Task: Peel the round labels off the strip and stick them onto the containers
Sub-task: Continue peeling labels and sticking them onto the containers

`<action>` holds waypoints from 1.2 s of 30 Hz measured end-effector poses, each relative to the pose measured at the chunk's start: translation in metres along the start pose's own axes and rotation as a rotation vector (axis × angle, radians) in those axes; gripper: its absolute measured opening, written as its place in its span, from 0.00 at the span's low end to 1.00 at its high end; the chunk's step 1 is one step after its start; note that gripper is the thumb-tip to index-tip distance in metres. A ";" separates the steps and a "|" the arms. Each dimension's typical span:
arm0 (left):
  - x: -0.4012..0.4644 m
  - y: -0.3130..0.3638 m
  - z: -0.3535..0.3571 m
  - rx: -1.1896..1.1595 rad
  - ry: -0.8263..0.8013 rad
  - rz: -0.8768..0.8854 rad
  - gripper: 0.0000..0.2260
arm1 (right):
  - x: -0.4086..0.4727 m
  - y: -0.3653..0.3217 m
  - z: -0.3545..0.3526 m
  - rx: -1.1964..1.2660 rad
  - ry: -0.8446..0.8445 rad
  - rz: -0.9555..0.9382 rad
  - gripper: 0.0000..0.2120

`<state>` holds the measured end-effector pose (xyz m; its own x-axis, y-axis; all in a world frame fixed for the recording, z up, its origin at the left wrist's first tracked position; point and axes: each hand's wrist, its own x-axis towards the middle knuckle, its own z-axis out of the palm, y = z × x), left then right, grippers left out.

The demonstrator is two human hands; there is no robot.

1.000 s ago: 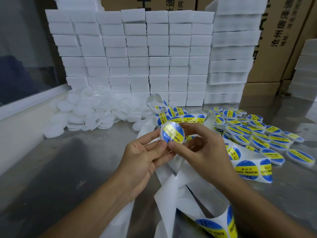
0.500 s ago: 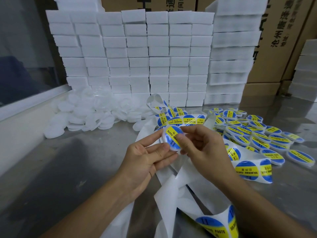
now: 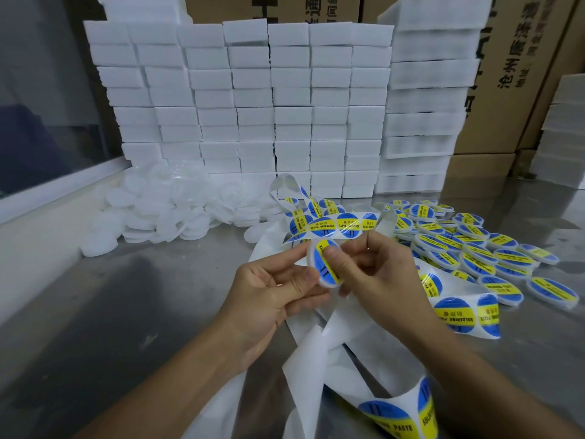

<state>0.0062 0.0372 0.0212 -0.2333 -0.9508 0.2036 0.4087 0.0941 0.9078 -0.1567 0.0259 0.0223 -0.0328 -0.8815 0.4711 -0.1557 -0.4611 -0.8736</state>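
Both hands hold one small round white container [image 3: 321, 266] above the table's middle; a blue-and-yellow round label covers its face. My left hand [image 3: 272, 289] pinches its left rim between fingers and thumb. My right hand [image 3: 376, 267] grips it from the right, its thumb pressing on the label. The white label strip [image 3: 335, 224] with more blue-and-yellow labels curls just behind the hands, and its peeled backing trails down to the near edge [image 3: 319, 350], ending in a loop with two labels [image 3: 395, 416].
Several labelled containers [image 3: 481, 251] lie in rows on the right of the steel table [image 3: 126, 312]. A heap of plain white containers [image 3: 164, 213] sits at the back left. Stacked white foam blocks [image 3: 253, 106] and cardboard boxes [image 3: 522, 74] wall off the back.
The container has turned from facing me to standing nearly edge-on, tilted to the left. My right thumb has slid onto the label's face. Both hands stayed in the same spot.
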 end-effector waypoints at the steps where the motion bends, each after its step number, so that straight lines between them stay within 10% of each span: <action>1: 0.000 0.000 0.000 0.001 -0.015 0.010 0.17 | -0.002 -0.001 0.001 -0.029 0.007 0.017 0.25; 6: -0.001 -0.001 -0.001 0.085 -0.079 0.059 0.18 | -0.003 -0.005 0.000 -0.090 0.051 0.030 0.31; 16: 0.004 0.001 -0.010 0.145 0.051 0.099 0.14 | -0.002 0.000 -0.001 0.012 -0.067 -0.025 0.04; 21: 0.007 0.001 -0.013 0.135 0.204 0.138 0.06 | -0.003 0.005 0.002 -0.012 -0.198 -0.058 0.17; 26: 0.005 0.001 -0.010 0.154 0.201 0.117 0.12 | -0.001 0.004 0.002 0.088 -0.149 -0.044 0.03; 36: 0.004 0.004 -0.006 0.169 0.230 0.111 0.17 | -0.005 0.003 0.000 -0.586 -0.100 -0.491 0.31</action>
<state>0.0124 0.0324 0.0238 0.0179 -0.9721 0.2338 0.2632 0.2302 0.9369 -0.1571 0.0292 0.0169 0.2600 -0.6077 0.7504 -0.6277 -0.6969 -0.3469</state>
